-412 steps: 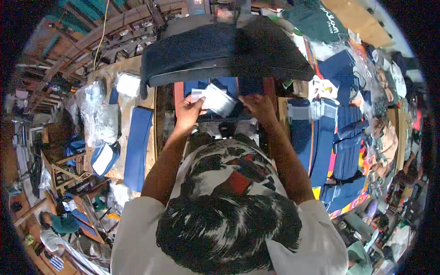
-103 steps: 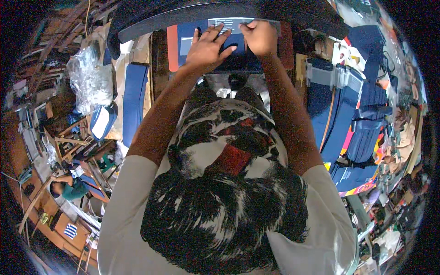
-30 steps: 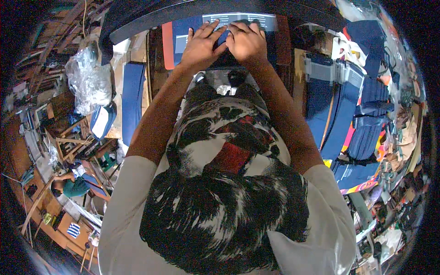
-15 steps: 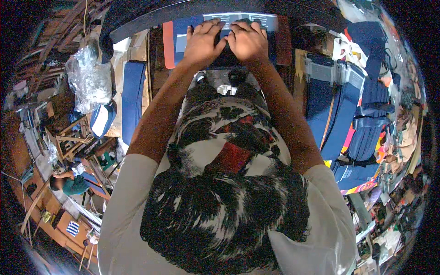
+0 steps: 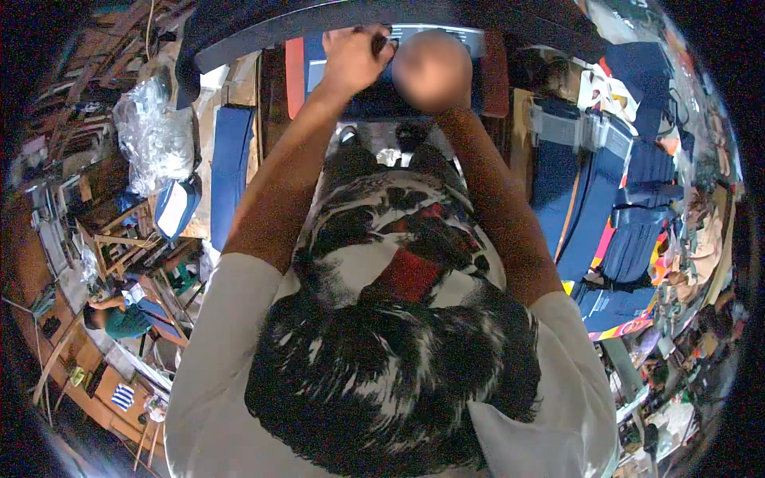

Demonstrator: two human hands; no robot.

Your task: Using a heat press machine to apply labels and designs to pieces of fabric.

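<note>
"Which step is this?"
"Handwork on the grey sheet [image 5: 460, 36], I'd judge. It lies on the navy panel [image 5: 315, 49], near side of the dark bar [image 5: 398, 16]."
"Hands?"
"Left hand [image 5: 356, 60] bent-fingered, right hand [image 5: 431, 72] blurred; I can't tell whether either grips."
"Next move?"
"Probably calls for keeping that sheet flat."

The navy panel [image 5: 314, 49] looks smooth, the crinkled plastic [image 5: 155, 135] glossy, the cloth sleeve [image 5: 227, 323] matt

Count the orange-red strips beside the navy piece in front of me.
2: the left strip and the right strip, flanking the navy piece. Any more beneath it would be hidden.
</note>
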